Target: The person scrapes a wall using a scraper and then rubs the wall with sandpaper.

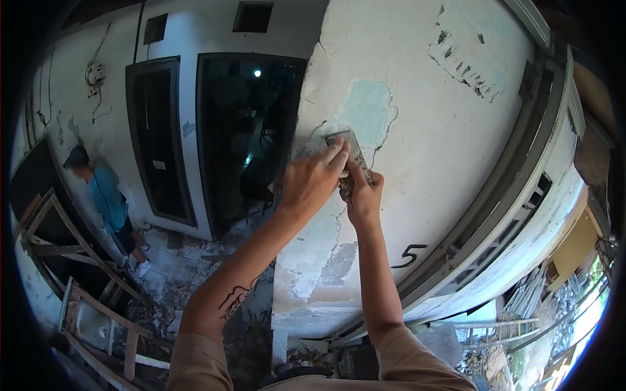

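Note:
Both hands are raised against a wall (417, 150) with cracked, peeling white paint. They hold a flat, worn, grey-brown tool (355, 151), which looks like a scraper or trowel blade, at the lower edge of a pale green bare patch (370, 111). My left hand (313, 177) presses its fingers on the tool's upper left part. Lower down on the right, my right hand (364, 197) is closed round the tool's lower part. The tool's far side and its contact with the wall are partly hidden.
A person (107, 195) in a blue top and dark cap stands at the left. Wooden frames (81, 244) lean at the lower left. A dark doorway (244, 137) opens left of the wall. Rubble covers the floor; a ladder (499, 332) lies at the lower right.

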Tool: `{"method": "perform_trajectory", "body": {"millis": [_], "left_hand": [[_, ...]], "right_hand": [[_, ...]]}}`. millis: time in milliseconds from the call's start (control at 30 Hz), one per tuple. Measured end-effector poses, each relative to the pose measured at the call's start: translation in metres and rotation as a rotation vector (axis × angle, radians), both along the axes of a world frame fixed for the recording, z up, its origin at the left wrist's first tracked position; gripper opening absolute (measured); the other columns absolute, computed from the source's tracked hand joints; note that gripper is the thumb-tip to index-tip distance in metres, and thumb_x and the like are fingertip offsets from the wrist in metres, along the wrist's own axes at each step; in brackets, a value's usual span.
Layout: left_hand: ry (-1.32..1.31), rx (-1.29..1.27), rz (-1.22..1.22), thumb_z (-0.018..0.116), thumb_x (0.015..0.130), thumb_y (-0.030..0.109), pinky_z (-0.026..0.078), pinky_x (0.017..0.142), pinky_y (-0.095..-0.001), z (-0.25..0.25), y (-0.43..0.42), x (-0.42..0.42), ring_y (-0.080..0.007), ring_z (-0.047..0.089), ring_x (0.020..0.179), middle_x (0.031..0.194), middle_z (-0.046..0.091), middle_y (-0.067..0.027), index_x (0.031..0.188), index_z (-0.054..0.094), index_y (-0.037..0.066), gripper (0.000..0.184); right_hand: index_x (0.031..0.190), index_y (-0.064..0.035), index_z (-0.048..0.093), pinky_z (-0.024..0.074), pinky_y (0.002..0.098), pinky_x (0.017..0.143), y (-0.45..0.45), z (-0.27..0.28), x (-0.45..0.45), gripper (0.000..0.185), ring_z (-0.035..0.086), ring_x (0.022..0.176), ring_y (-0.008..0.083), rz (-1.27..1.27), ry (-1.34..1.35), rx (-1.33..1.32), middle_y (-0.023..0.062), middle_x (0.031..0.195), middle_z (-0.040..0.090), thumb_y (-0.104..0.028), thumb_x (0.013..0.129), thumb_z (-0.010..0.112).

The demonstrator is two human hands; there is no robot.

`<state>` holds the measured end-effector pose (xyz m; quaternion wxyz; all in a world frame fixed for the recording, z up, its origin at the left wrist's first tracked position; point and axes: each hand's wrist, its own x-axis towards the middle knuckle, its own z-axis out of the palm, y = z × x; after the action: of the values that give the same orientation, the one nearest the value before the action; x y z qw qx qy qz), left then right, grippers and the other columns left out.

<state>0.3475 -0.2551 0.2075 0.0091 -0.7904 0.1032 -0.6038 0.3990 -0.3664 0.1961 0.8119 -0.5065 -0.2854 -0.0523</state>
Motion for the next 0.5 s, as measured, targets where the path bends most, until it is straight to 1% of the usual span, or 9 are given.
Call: {"method": "perform_trajectory", "body": {"millis": [67,133,200,233,400,467,500], "left_hand": [[0.008,-0.028,-0.019,0.065,0.074,0.011,0.052,0.054,-0.0256,0.003,-0.004,0.001,-0.0137,0.065,0.066,0.116,0.063,-0.0056,0.115,0.061,0.008,0.041],[0.056,-0.078,0.000,0.074,0.062,0.005,0.056,0.065,-0.0272,-0.007,-0.005,0.001,-0.0173,0.068,0.078,0.120,0.061,-0.0040,0.119,0.060,0.009,0.059],[0.086,-0.061,0.001,0.074,0.062,0.005,0.056,0.065,-0.0274,-0.017,-0.005,-0.002,-0.0177,0.068,0.078,0.120,0.061,-0.0039,0.119,0.060,0.009,0.059],[0.109,-0.050,-0.001,0.074,0.062,0.004,0.056,0.066,-0.0276,-0.018,-0.006,-0.006,-0.0182,0.068,0.078,0.120,0.061,-0.0038,0.119,0.060,0.009,0.059],[0.025,-0.062,0.033,0.074,0.063,0.006,0.056,0.066,-0.0278,0.005,-0.001,0.005,-0.0192,0.068,0.079,0.121,0.060,-0.0029,0.119,0.059,0.010,0.058],[0.013,-0.051,0.056,0.075,0.063,0.007,0.056,0.066,-0.0280,0.002,-0.003,0.002,-0.0193,0.068,0.079,0.121,0.060,-0.0025,0.119,0.059,0.010,0.058],[0.062,-0.063,0.024,0.075,0.063,0.008,0.056,0.066,-0.0282,-0.005,-0.005,-0.002,-0.0195,0.068,0.080,0.121,0.060,-0.0023,0.120,0.058,0.010,0.059]], "right_hand": [[0.081,-0.0012,0.068,0.0276,0.0213,0.036,-0.002,0.004,0.000,0.016,0.042,0.042,0.0047,-0.015,0.017,-0.025,-0.0012,0.058,0.053,-0.012,0.087,0.059],[0.081,-0.0016,0.068,0.0274,0.0213,0.036,-0.008,-0.004,-0.005,0.016,0.041,0.041,0.0045,-0.023,0.047,-0.055,-0.0015,0.057,0.053,-0.013,0.087,0.059],[0.081,-0.0016,0.068,0.0270,0.0214,0.035,-0.008,-0.017,-0.006,0.016,0.039,0.040,0.0041,-0.041,0.069,-0.086,-0.0019,0.056,0.052,-0.013,0.087,0.060],[0.081,-0.0013,0.068,0.0269,0.0215,0.036,-0.007,-0.019,-0.004,0.016,0.039,0.040,0.0040,-0.053,0.026,-0.101,-0.0020,0.056,0.052,-0.014,0.087,0.060],[0.076,-0.0021,0.066,0.0270,0.0218,0.036,0.001,0.005,0.011,0.017,0.040,0.040,0.0038,-0.005,-0.010,-0.030,-0.0024,0.056,0.052,-0.014,0.087,0.060],[0.075,-0.0017,0.066,0.0272,0.0221,0.036,-0.002,0.004,0.003,0.018,0.040,0.040,0.0044,-0.029,-0.007,-0.050,-0.0018,0.057,0.052,-0.014,0.087,0.060],[0.075,-0.0017,0.066,0.0272,0.0221,0.036,-0.002,-0.002,0.000,0.018,0.040,0.040,0.0044,-0.027,-0.002,-0.043,-0.0018,0.057,0.052,-0.014,0.087,0.060]]}}
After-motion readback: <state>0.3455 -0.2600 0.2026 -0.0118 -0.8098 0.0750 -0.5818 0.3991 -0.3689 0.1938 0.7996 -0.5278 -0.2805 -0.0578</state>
